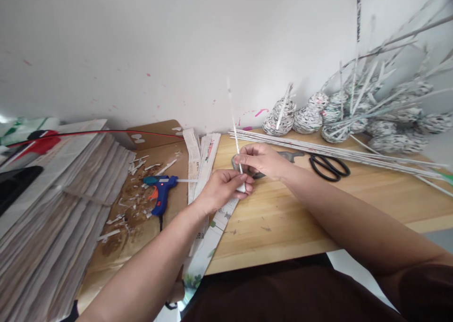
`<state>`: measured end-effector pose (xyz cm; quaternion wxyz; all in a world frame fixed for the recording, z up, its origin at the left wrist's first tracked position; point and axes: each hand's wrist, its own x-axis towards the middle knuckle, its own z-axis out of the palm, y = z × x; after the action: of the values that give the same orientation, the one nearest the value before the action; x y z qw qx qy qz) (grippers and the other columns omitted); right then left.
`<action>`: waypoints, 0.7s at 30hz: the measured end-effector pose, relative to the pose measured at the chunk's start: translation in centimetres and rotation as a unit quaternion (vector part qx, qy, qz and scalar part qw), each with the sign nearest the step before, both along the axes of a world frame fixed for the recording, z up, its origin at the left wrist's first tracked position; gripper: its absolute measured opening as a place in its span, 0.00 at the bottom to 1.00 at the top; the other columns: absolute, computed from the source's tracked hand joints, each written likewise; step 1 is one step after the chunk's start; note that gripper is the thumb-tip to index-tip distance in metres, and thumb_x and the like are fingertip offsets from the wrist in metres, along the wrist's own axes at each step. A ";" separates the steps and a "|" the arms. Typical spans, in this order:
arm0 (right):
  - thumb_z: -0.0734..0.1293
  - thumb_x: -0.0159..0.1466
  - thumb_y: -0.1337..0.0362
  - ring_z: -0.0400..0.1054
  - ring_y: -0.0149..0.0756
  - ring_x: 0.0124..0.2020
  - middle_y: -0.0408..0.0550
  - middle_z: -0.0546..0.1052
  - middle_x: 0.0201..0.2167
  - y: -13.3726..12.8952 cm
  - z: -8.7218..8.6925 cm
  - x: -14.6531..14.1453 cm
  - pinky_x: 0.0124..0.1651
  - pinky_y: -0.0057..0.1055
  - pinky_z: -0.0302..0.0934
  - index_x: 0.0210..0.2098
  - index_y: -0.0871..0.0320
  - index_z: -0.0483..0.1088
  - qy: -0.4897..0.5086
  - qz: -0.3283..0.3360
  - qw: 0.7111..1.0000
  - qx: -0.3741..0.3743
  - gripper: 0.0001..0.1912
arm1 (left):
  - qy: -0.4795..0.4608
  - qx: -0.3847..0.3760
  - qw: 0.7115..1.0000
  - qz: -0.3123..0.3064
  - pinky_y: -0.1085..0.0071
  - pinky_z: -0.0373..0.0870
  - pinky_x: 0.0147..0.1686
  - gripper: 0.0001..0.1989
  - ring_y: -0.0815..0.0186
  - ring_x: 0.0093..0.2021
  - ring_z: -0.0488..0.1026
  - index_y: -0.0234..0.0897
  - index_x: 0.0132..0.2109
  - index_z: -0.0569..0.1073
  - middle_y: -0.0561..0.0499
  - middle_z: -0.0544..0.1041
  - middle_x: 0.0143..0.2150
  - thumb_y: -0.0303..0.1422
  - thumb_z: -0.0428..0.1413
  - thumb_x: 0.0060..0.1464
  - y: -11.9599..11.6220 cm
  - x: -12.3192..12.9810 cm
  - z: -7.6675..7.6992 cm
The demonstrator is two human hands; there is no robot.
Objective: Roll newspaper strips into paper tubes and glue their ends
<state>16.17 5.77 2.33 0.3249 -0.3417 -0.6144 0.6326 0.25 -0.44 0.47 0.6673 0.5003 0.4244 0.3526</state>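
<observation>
A thin white paper tube (235, 129) stands nearly upright between my hands, its upper end blurred. My right hand (261, 160) pinches it low down between thumb and fingers. Just below, my left hand (226, 187) is closed around a printed paper strip (219, 230), where the tube's lower end meets a white fold of paper. From my left hand the strip runs down past the table's front edge toward my lap. Behind my hands lies a grey object (290, 156), partly covered by them.
A blue glue gun (163, 194) lies among paper scraps on brown cardboard at left, beside stacked paper (81, 194). More paper strips (208, 154) lie at centre. Black-handled scissors (329, 167), paper sticks (318, 147) and woven paper shapes (307, 120) are at right.
</observation>
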 end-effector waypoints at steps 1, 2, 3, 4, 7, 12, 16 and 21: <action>0.73 0.55 0.53 0.57 0.22 0.15 0.39 0.68 0.16 0.1 0.0 0.1 0.16 0.21 0.49 0.29 0.62 0.72 -0.002 0.024 1.000 0.000 0.16 | -0.003 -0.002 1.000 0.001 0.68 0.74 0.38 0.18 0.65 0.35 0.76 0.29 0.40 0.77 0.44 0.78 0.34 0.42 0.59 0.53 0.0 0.0 0.0; 0.72 0.55 0.53 0.56 0.22 0.15 0.40 0.69 0.17 0.2 0.0 0.2 0.16 0.21 0.48 0.31 0.62 0.73 0.000 0.044 0.999 -0.002 0.17 | -0.005 -0.002 1.000 0.002 0.68 0.74 0.38 0.18 0.65 0.35 0.76 0.30 0.41 0.77 0.45 0.78 0.34 0.42 0.60 0.53 0.0 0.0 0.0; 0.72 0.56 0.53 0.56 0.22 0.15 0.40 0.69 0.17 0.3 0.0 0.2 0.16 0.21 0.47 0.32 0.63 0.74 0.004 0.051 0.999 -0.005 0.17 | -0.005 -0.001 1.000 0.003 0.68 0.74 0.38 0.18 0.65 0.35 0.76 0.30 0.40 0.77 0.45 0.78 0.33 0.42 0.60 0.52 0.1 0.0 -0.1; 0.73 0.55 0.54 0.56 0.22 0.16 0.40 0.68 0.17 0.3 -0.1 0.2 0.16 0.21 0.47 0.31 0.63 0.74 0.010 0.041 0.999 -0.006 0.17 | -0.003 0.001 1.000 0.005 0.68 0.74 0.38 0.17 0.65 0.35 0.76 0.30 0.40 0.77 0.45 0.78 0.33 0.42 0.60 0.52 0.1 0.0 -0.1; 0.75 0.52 0.55 0.56 0.22 0.15 0.39 0.67 0.16 0.3 -0.2 0.1 0.16 0.21 0.47 0.26 0.62 0.72 0.024 -0.022 0.999 -0.014 0.16 | 0.003 0.012 1.000 0.010 0.69 0.74 0.37 0.17 0.66 0.34 0.76 0.30 0.40 0.77 0.45 0.78 0.33 0.42 0.60 0.53 0.1 0.0 0.0; 0.72 0.57 0.54 0.55 0.22 0.17 0.41 0.68 0.19 0.5 -0.1 0.4 0.16 0.21 0.44 0.34 0.62 0.75 0.058 0.010 0.998 -0.027 0.16 | -0.004 -0.005 1.000 -0.030 0.68 0.74 0.37 0.18 0.66 0.32 0.76 0.29 0.41 0.77 0.44 0.78 0.32 0.42 0.58 0.54 -0.1 -0.1 0.3; 0.73 0.55 0.55 0.58 0.24 0.21 0.43 0.70 0.22 0.8 0.0 0.8 0.16 0.21 0.44 0.32 0.62 0.76 0.076 0.017 0.997 -0.022 0.15 | -0.006 -0.011 0.999 -0.042 0.69 0.73 0.35 0.19 0.67 0.30 0.76 0.28 0.41 0.77 0.45 0.78 0.32 0.43 0.59 0.53 -0.1 0.0 0.3; 0.76 0.49 0.55 0.58 0.24 0.21 0.42 0.68 0.20 0.7 0.1 0.5 0.17 0.20 0.42 0.24 0.62 0.70 0.076 -0.014 0.996 -0.044 0.17 | -0.009 -0.005 0.999 -0.034 0.70 0.72 0.33 0.18 0.68 0.30 0.74 0.27 0.40 0.77 0.45 0.78 0.31 0.42 0.60 0.52 -0.1 0.2 0.0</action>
<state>16.70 6.52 2.41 0.3645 -0.3152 -0.5543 0.6786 0.42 -0.51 0.46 0.6854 0.5075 0.4030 0.3321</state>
